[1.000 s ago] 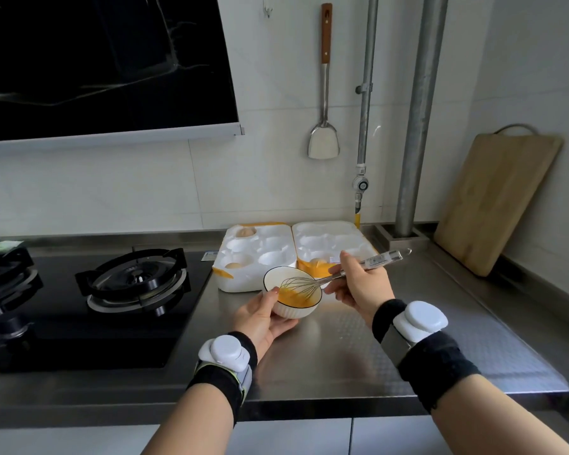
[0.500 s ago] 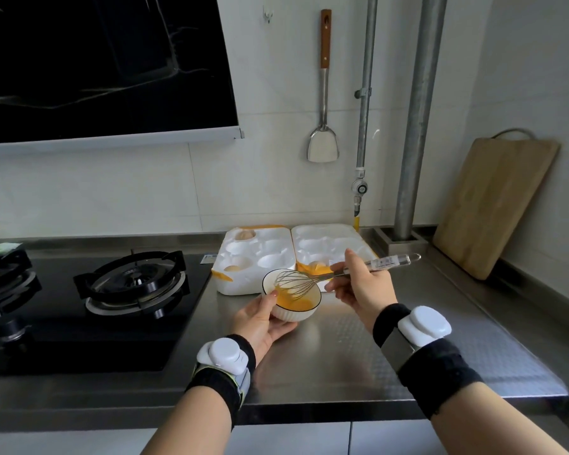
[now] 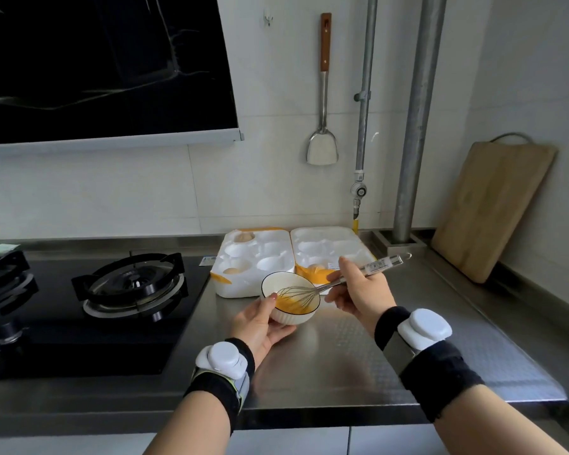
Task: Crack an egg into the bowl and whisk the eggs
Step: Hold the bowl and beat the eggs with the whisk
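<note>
The small white bowl (image 3: 276,281), tilted, is cupped from below by the left hand (image 3: 257,323), thumb on its rim, about midway between the counter's (image 3: 342,349) front and back edges. It looks light, glazed and breakable, probably slippery, so that hold suits it. The right hand (image 3: 362,293) grips the stiff wire whisk (image 3: 380,265) by its handle, wires in the runny egg (image 3: 296,306)
</note>
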